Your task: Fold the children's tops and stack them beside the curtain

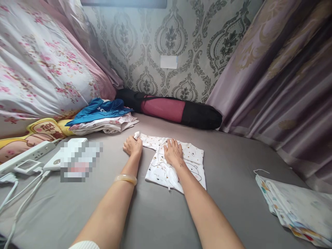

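Note:
A small white printed baby shirt [155,169] with tie strings and a cartoon face lies spread on the grey sheet. Its left sleeve stretches out toward my left hand [132,146], whose fingers are closed on the sleeve's cuff end. Flat on the upper middle of the shirt rests my right hand [173,152], fingers stretched out and slightly apart. The shirt's right sleeve is not seen sticking out; that side looks folded in. A pale bangle sits on my left wrist.
Folded clothes [103,117], blue on top, are stacked at the back left. A black and dark-pink roll bag [163,109] lies along the wall. A power strip [33,155] with cables is at left, beside a pixelated patch. Folded printed cloths [298,207] lie at right.

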### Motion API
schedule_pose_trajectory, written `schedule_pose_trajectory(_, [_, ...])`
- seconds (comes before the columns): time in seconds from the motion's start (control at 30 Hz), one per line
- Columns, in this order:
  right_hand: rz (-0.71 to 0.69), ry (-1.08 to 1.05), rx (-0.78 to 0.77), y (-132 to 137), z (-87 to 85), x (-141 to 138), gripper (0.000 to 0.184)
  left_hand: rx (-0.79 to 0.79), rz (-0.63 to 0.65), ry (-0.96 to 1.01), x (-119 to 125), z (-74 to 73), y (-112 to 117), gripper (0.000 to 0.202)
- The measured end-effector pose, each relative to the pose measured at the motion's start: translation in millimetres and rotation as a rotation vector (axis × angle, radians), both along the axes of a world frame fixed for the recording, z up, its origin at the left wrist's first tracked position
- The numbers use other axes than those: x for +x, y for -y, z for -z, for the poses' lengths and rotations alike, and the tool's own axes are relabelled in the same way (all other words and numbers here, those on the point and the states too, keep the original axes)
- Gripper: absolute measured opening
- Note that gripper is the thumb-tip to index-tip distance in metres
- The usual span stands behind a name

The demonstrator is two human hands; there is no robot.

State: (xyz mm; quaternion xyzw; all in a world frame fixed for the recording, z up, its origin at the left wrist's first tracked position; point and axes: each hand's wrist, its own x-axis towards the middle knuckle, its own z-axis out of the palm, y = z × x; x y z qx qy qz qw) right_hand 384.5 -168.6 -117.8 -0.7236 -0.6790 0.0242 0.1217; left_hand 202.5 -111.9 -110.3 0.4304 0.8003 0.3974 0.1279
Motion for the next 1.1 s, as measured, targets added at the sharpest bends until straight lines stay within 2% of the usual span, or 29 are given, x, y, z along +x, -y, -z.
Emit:
schedule_pose_trajectory(0.1, [0.003,0.003,-0.033,-1.1,-0.7,0.1,0.058,0.093,0.031,0.155,-5.0,3.9,-2.7,0.012])
schedule_pose_trajectory(0.3, [0.011,0.010,-0.042,-1.1,-1.0,-1.2,0.058,0.390,0.114,0.495,-10.4,19.4,-11.9,0.022])
schedule_pose_trajectory(0.5, [0.008,0.006,-0.105,-1.4,-9.1,-0.7,0.059,0.491,0.183,0.704,-11.2,17.7,-10.4,0.035])
schedule_pose_trajectory(0.6, [0.004,0.012,-0.145,-2.4,-18.0,-4.0,0.058,0.512,0.210,0.755,-11.6,16.1,-9.1,0.035])
schedule_pose_trajectory(0.73, [-0.062,0.003,-0.105,-1.9,-25.6,-19.0,0.056,0.510,0.221,0.764,-11.8,13.9,-7.7,0.029])
schedule_pose_trajectory(0.9, [-0.067,-0.072,-0.203,-0.6,-23.7,-36.8,0.059,0.517,0.178,0.771,-12.9,8.7,-5.1,0.026])
schedule_pose_trajectory(1.1, [-0.037,-0.057,-0.259,-4.8,-25.5,-39.1,0.060,0.527,0.156,0.788,-15.3,10.2,-4.4,0.028])
